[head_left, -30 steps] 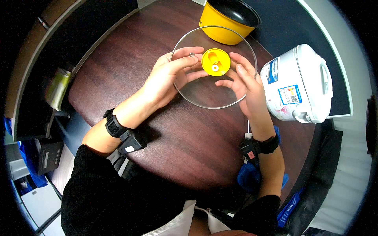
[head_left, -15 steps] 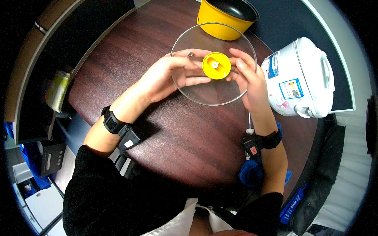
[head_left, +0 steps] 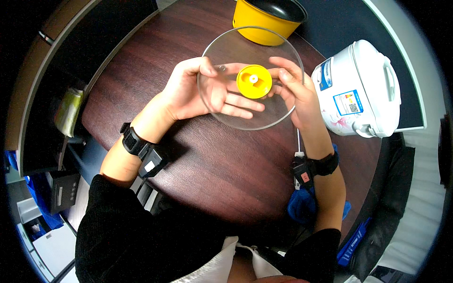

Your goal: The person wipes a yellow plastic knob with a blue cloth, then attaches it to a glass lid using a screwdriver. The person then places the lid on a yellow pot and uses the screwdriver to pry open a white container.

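One glass lid (head_left: 257, 118): left grip (head_left: 200, 92) wide, fingers behind glass; right grip (head_left: 298, 94) holding yellow knob (head_left: 253, 82) at right edge.

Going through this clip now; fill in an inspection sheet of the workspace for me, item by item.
Surface: dark brown table, curved near edge, glossy patch of light.
Job's things: clear lid held up, yellow knob at its middle.
Clutter: yellow pot at the far edge; white rice cooker to the right; blue cloth-like item by the right forearm.
Left hand: open, fingers spread behind the glass.
Right hand: grips the lid; fingertips near the knob, contact unclear.
Cables: white cable at the right wrist's black box.
Surroundings: dark panel; green-and-white packet at left.
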Action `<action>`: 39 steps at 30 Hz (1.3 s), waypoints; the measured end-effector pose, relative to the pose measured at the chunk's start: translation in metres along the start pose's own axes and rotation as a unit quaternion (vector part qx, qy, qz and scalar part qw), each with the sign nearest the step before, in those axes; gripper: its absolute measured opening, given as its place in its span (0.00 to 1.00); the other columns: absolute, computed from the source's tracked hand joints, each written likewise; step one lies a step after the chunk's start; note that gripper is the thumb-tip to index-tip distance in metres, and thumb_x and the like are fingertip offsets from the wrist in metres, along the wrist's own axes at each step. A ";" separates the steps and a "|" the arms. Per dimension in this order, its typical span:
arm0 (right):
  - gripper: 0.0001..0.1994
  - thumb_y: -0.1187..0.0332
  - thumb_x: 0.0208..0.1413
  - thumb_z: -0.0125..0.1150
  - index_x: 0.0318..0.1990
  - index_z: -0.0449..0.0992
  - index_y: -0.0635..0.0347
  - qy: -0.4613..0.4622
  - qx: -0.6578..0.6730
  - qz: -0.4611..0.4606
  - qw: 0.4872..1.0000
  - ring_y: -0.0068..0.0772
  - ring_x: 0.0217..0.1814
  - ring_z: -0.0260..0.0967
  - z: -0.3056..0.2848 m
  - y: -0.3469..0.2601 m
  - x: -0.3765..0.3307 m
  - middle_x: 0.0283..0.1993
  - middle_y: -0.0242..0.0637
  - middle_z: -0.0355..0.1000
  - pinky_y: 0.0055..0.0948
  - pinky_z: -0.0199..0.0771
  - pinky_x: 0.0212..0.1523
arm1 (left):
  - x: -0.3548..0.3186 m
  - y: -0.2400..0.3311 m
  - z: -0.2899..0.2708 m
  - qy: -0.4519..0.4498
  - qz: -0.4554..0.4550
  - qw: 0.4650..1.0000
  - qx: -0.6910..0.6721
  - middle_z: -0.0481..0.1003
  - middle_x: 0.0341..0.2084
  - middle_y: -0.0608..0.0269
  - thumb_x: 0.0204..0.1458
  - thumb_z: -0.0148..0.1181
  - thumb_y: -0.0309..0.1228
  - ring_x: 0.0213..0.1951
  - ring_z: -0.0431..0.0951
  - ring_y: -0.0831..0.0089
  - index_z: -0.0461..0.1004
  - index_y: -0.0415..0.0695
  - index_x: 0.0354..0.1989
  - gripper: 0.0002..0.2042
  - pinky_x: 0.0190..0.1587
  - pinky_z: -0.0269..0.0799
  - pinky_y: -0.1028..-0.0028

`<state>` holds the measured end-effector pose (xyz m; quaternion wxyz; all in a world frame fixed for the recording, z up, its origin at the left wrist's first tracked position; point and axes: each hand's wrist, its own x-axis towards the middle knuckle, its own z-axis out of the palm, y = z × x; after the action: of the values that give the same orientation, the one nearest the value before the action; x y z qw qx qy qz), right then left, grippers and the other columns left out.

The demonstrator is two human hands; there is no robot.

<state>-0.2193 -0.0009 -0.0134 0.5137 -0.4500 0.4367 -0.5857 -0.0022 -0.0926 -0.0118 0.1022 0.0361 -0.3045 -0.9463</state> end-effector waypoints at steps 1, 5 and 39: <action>0.17 0.66 0.63 0.51 0.55 0.69 0.67 -0.012 -0.001 0.008 1.000 0.27 0.43 0.71 0.001 0.000 0.000 0.45 0.42 0.74 0.27 0.69 0.41 | 0.000 0.000 0.000 -0.005 -0.003 1.000 0.005 0.58 0.61 0.32 0.41 0.50 0.44 0.59 0.62 0.32 0.48 0.36 0.68 0.43 0.62 0.58 0.48; 0.17 0.65 0.63 0.51 0.54 0.69 0.67 -0.027 0.006 0.013 1.000 0.27 0.42 0.71 0.000 -0.001 0.001 0.46 0.42 0.74 0.26 0.69 0.40 | 0.001 -0.002 0.002 0.000 0.006 1.000 0.029 0.58 0.60 0.30 0.40 0.50 0.44 0.59 0.63 0.33 0.49 0.35 0.67 0.43 0.61 0.60 0.47; 0.16 0.66 0.62 0.53 0.52 0.71 0.67 0.003 -0.001 -0.001 1.000 0.28 0.39 0.72 0.000 -0.002 0.000 0.44 0.41 0.74 0.25 0.70 0.39 | 0.001 -0.007 0.005 -0.004 0.029 1.000 0.010 0.53 0.64 0.35 0.32 0.52 0.37 0.64 0.51 0.29 0.49 0.41 0.67 0.45 0.55 0.58 0.31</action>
<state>-0.2194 -0.0009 -0.0109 0.5114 -0.4490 0.4388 -0.5868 -0.0050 -0.0838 -0.0117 0.1282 0.0240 -0.3152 -0.9400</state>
